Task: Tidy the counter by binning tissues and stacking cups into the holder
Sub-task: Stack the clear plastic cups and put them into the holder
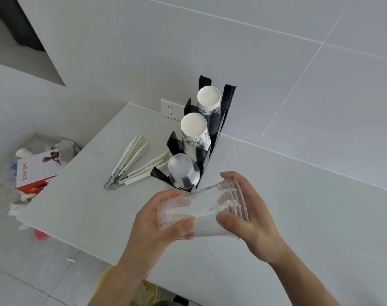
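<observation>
White tiled wall [276,51] with socket [170,108], pale tiled floor [33,272].

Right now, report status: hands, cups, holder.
Left hand and right hand both grip clear cup stack, held sideways. Black holder: two paper stacks, one clear cup in front slot. Tongs beside holder, not blocking.

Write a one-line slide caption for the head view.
Both hands hold stacked clear cups near the black cup holder.
</observation>
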